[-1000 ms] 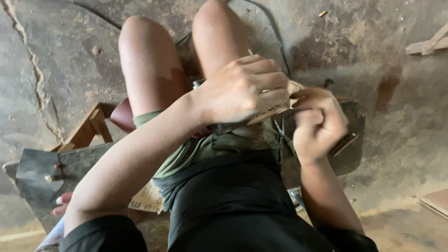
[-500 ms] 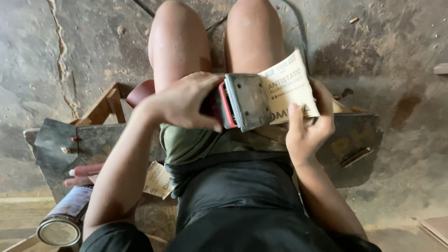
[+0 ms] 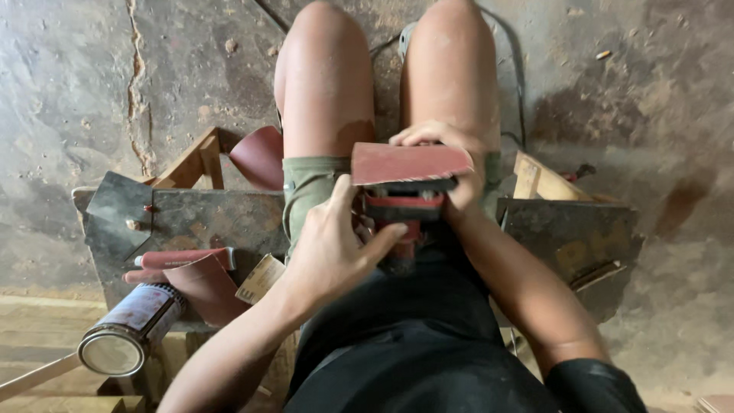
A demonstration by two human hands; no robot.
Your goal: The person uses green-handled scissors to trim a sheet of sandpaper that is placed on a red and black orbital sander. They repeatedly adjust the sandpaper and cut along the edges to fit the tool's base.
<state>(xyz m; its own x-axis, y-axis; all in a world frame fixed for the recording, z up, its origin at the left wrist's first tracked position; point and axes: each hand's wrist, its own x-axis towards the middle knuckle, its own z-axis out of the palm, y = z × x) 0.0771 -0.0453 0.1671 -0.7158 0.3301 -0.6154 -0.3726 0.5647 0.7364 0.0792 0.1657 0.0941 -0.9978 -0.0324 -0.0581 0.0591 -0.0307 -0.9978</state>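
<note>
sandpaper, a reddish sheet, is lying flat across the upturned base of a red and black sander resting in the person's lap between the thighs. the right hand is curling around the sheet's far and right edges, fingers closing on paper and pad together. the left hand is gripping the sander's near left side, thumb up against the sheet's left edge. open floor is lying beyond the knees; to the left, a dark bench board, loose sandpaper pieces and a tipped can are crowding the space.
</note>
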